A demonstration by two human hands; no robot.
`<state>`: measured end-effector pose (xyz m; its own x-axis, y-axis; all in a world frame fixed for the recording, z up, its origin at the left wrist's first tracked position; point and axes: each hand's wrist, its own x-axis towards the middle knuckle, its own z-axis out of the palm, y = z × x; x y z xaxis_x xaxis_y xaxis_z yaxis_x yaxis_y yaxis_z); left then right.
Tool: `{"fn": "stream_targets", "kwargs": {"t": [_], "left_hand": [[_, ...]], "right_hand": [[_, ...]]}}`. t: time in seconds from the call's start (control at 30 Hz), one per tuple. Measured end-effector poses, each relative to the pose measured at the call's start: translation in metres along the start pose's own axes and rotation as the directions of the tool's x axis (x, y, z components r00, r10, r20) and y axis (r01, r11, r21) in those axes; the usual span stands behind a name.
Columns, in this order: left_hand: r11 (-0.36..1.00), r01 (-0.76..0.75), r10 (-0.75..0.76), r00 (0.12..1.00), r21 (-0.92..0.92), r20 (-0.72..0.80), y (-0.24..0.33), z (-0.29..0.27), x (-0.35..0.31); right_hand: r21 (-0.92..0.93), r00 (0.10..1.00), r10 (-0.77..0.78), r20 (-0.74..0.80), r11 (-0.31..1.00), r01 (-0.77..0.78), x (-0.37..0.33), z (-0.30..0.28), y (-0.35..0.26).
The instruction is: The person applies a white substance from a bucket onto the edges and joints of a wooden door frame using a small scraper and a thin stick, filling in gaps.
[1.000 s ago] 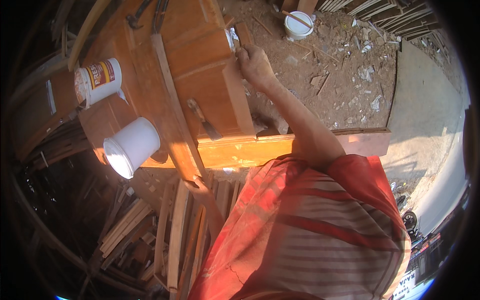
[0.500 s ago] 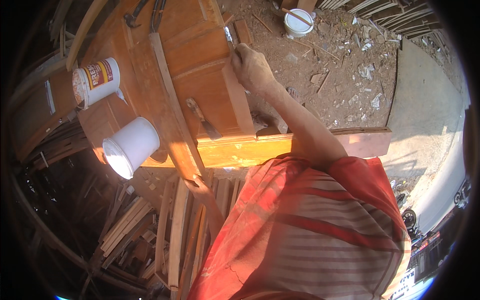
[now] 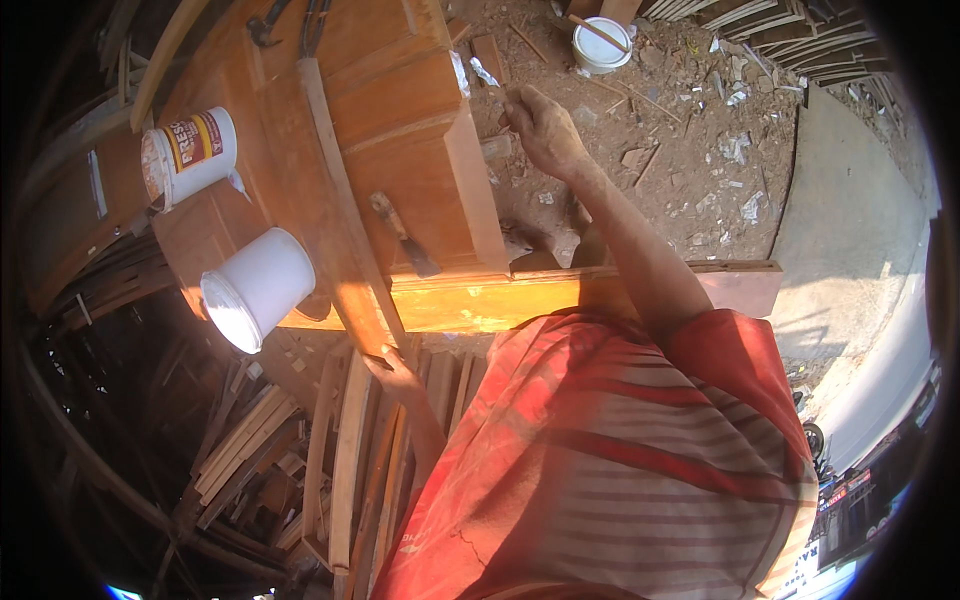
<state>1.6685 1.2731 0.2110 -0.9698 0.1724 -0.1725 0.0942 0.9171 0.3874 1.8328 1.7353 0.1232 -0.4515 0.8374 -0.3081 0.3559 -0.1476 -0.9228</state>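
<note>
My right hand [image 3: 545, 130] is closed around a thin putty knife [image 3: 484, 72] with white paste on its blade. It is raised just off the right edge of a brown wooden door panel [image 3: 395, 150], where a white smear shows. My left hand [image 3: 393, 368] grips the near end of a long wooden plank [image 3: 350, 230], thumb on top, the other fingers mostly hidden. A scraper [image 3: 405, 236] with a worn handle lies on the panel between my hands. A plain white bucket [image 3: 260, 285] and a labelled white tub [image 3: 190, 155] stand left of the plank.
A hammer [image 3: 263, 27] and pincers [image 3: 314, 28] lie at the far end. A lidded white pail [image 3: 600, 45] with a stick on it sits on the littered dirt ground. Timber strips [image 3: 345, 465] are stacked at lower left. A yellowish beam [image 3: 470, 302] crosses before me.
My right hand has moved right, off the panel's edge, and the pasted blade now shows clear of the wood. My left hand stays on the plank.
</note>
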Motion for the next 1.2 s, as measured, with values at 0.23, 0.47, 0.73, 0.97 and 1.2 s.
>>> {"fn": "stream_targets", "kwargs": {"t": [0.23, 0.47, 0.73, 0.97, 1.2], "left_hand": [[0.997, 0.059, -0.060, 0.998, 0.047, 0.016, -0.003, 0.001, 0.005], [0.994, 0.075, -0.076, 0.997, 0.085, 0.003, -0.009, 0.004, 0.009], [0.990, 0.112, -0.113, 0.994, 0.081, 0.006, -0.006, 0.003, 0.006], [0.998, 0.060, -0.061, 0.998, 0.017, 0.021, -0.010, 0.005, 0.005], [1.000, 0.000, 0.000, 1.000, -0.019, -0.030, -0.022, 0.008, 0.007]], "right_hand": [[-0.086, 0.983, -0.128, 0.128, 0.986, 0.139, 0.023, 0.010, 0.023], [-0.071, 0.981, -0.183, 0.069, 0.980, 0.188, 0.029, 0.014, 0.028], [-0.127, 0.894, -0.440, 0.083, 0.885, 0.447, 0.034, 0.026, 0.053], [-0.143, 0.925, -0.350, 0.144, 0.918, 0.370, 0.039, 0.031, 0.059], [-0.116, 0.912, -0.394, 0.116, 0.906, 0.406, 0.042, 0.030, 0.061]]}}
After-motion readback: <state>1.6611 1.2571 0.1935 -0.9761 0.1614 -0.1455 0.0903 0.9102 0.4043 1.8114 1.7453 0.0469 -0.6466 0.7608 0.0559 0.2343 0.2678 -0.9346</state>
